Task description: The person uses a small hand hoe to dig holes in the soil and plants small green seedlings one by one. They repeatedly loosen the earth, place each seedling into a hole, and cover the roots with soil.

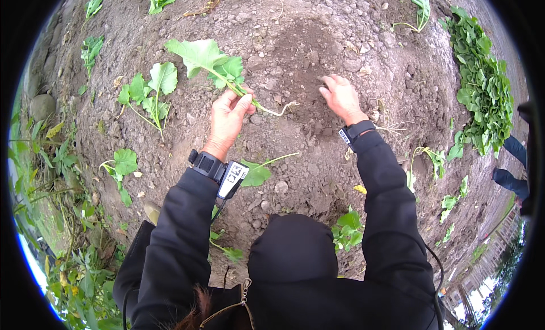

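Note:
My left hand (230, 113) pinches the stem of a leafy green seedling (198, 57) between thumb and fingers. Its broad leaves point up and left, and its pale, bare root (274, 113) hangs out to the right of my fingers. My right hand (342, 98) is low over a patch of dark, loosened soil (308, 70), with a small gap between thumb and forefinger and no object visible in it. Whether its fingertips touch the soil I cannot tell. A single leaf with a long stalk (255, 174) lies below my hands, partly covered by my left wrist device.
Several wilted seedlings (155, 96) lie scattered over the stony soil. A dense pile of leafy seedlings (483, 83) is at the right, near another person's legs (511, 183). Weeds (64, 194) and a rounded stone (42, 107) border the left side.

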`<state>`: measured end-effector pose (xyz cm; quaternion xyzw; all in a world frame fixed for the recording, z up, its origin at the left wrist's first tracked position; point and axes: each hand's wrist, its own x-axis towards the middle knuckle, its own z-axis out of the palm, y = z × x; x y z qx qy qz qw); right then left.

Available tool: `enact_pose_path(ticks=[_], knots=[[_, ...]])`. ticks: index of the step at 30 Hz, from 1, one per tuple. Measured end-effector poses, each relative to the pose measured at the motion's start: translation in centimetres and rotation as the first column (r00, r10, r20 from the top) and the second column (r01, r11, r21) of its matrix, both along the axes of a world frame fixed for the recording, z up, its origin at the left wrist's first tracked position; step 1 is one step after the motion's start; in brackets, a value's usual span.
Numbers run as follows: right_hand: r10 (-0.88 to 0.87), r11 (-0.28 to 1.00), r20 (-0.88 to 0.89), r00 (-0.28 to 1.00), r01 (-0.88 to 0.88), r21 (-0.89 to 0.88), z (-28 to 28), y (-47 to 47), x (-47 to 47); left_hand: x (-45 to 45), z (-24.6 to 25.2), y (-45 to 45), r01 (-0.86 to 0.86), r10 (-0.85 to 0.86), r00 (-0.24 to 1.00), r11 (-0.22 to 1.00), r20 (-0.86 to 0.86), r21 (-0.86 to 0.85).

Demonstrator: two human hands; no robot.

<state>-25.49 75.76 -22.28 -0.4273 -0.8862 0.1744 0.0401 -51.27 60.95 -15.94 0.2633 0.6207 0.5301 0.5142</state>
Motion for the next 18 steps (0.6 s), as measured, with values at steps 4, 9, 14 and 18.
enact_pose_path(ticks=[4,9,14,18], knots=[[0.001,0.998,0.148,0.989,-0.011,0.069,-1.1,-2.7,-1.8,1.4,0.2,1.4,-0.009,0.011,0.996,1.0,-0.085,0.024],[-0.108,0.974,0.207,0.972,0.146,-0.176,-1.4,-2.4,-2.2,2.6,-0.4,3.7,0.087,-0.08,0.969,0.996,-0.232,0.018],[-0.052,0.956,0.286,0.957,0.13,-0.261,-1.1,-1.2,-2.3,5.2,-2.0,6.5,0.093,-0.055,0.929,0.992,-0.365,0.089],[-0.129,0.927,0.315,0.94,0.227,-0.298,-1.5,-2.0,-2.3,6.0,-2.9,8.0,0.276,-0.247,0.713,0.959,-0.656,-0.061]])
